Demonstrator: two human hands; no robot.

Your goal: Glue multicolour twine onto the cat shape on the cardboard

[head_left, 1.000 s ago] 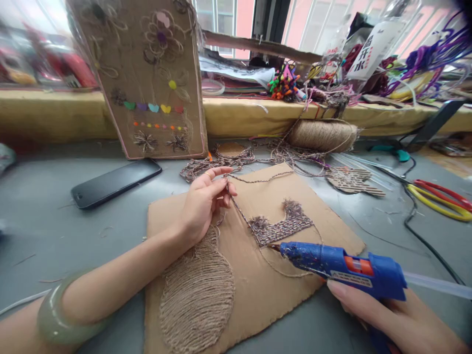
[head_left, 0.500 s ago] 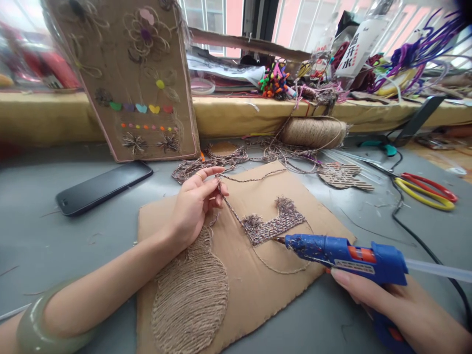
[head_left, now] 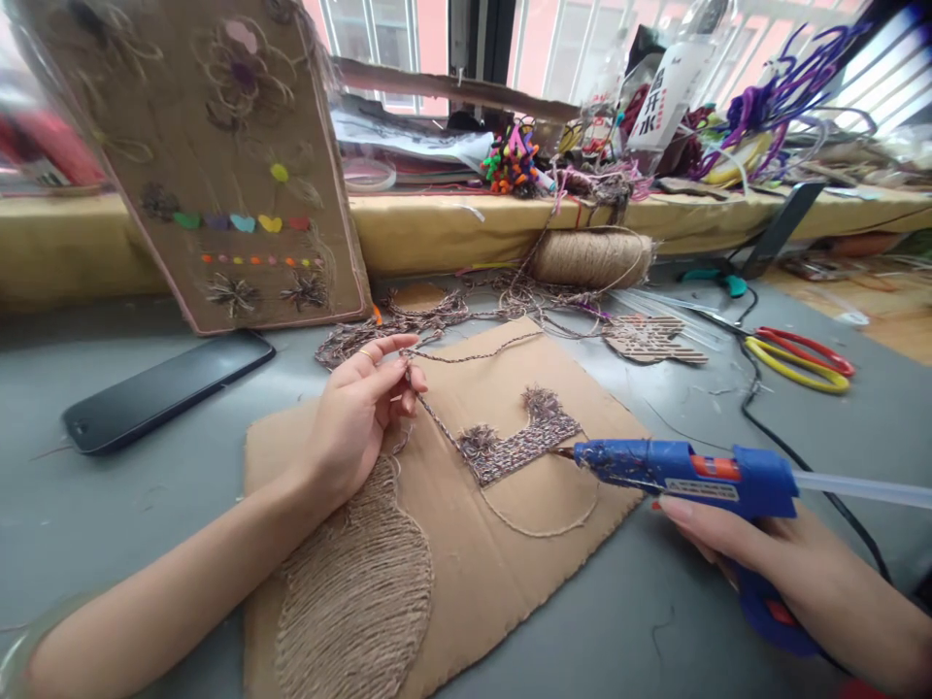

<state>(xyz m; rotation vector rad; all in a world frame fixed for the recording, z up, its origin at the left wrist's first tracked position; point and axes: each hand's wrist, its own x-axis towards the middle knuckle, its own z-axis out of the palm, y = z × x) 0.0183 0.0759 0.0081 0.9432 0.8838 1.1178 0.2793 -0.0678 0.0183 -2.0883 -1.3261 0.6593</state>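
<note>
A cardboard sheet (head_left: pixel 481 573) lies flat on the grey table, with a coiled jute gourd shape (head_left: pixel 356 602) at its near left and a patch of mixed-colour cord (head_left: pixel 520 442) near its middle. My left hand (head_left: pixel 356 413) pinches a strand of that cord (head_left: pixel 437 413), which runs taut down to the patch. My right hand (head_left: pixel 786 573) grips a blue hot glue gun (head_left: pixel 691 476). Its nozzle touches the right edge of the cord patch.
A decorated cardboard panel (head_left: pixel 218 165) leans against the yellow ledge. A black phone (head_left: pixel 160 388) lies at left. A jute spool (head_left: pixel 593 257) and loose cord (head_left: pixel 408 320) sit behind the sheet. Red-and-yellow scissors (head_left: pixel 797 354) and a black cable (head_left: pixel 793 447) lie at right. Craft clutter fills the windowsill.
The glue gun's nozzle has moved up and right along the cord patch to its right edge. My left hand keeps its pinch on the strand. The view has shifted to the right.
</note>
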